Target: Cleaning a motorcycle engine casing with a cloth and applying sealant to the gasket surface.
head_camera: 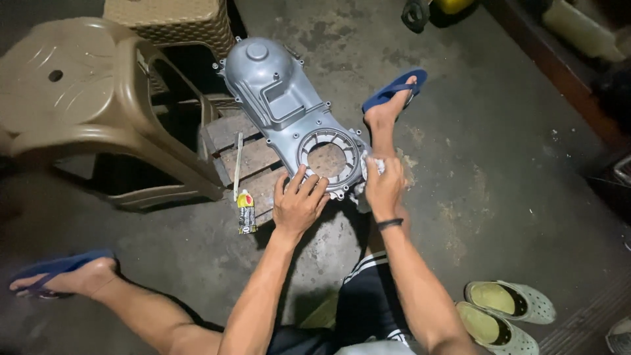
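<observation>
**While the Rag Works the Rim, the Cover Lies Flat on the Pallet**

Where the grey engine cover point(289, 112) lies on a small wooden pallet point(244, 154), a person sits on the floor with both hands at its near end. Their left hand point(299, 204) rests open, fingers spread over the edge of the cover's round opening, steadying it. Their right hand point(384, 186) is closed around a white rag point(365, 172) pressed to the cover's right rim. It looks like wiping or cleaning of the casting; working further along the rim would call for a firm hold from the steadying hand. A small yellow-capped tube point(246, 212) lies just left of the cover's near end. Left of the cover stands a tan plastic stool point(85, 98). The stained concrete floor point(473, 164) spreads around; a pair of pale green clogs point(506, 312) sits well to the cover's right, nearer the person.
</observation>
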